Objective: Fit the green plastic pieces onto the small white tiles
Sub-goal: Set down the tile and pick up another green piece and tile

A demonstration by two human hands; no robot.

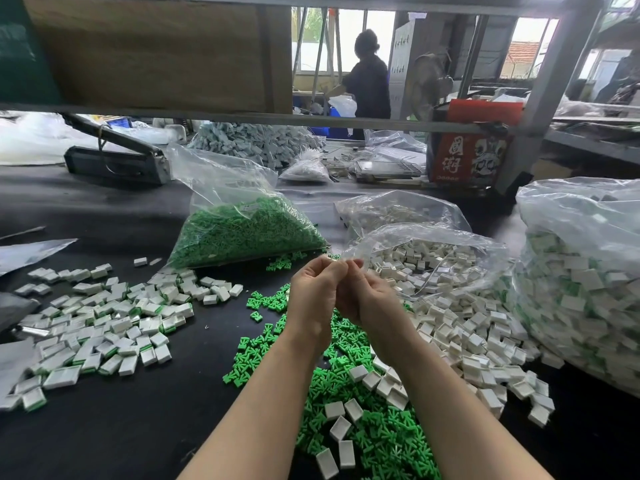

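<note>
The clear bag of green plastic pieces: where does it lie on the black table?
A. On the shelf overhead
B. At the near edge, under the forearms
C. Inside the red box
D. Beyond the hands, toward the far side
D: the bag of green pieces lies on the table beyond the left hand and right hand.

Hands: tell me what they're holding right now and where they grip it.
Both the left hand and the right hand are raised together, fingertips pinching something small between them. It is almost wholly hidden by the fingers, so what it is and where it is gripped cannot be told.
</note>
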